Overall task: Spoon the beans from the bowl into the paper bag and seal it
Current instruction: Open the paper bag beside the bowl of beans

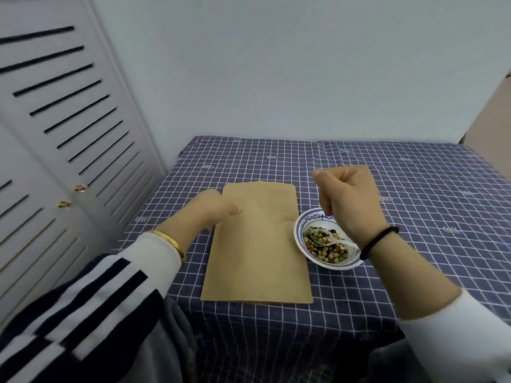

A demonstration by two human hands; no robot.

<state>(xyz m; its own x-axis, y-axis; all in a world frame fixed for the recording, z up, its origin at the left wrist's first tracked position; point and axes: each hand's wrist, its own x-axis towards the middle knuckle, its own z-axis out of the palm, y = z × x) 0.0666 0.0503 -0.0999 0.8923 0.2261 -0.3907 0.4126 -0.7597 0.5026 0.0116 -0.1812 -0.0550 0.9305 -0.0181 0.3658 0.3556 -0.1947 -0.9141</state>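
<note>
A flat brown paper bag lies on the checked cloth in the middle of the table. To its right stands a white bowl with a blue rim, holding mixed beans and a white spoon resting in them. My left hand hovers at the bag's upper left edge, fingers curled, holding nothing that I can see. My right hand hangs above the bowl's far rim with its fingers closed, apart from the spoon.
A dark blue checked cloth covers the table. White louvred doors stand close on the left, a plain wall behind. A brown panel shows at the far right.
</note>
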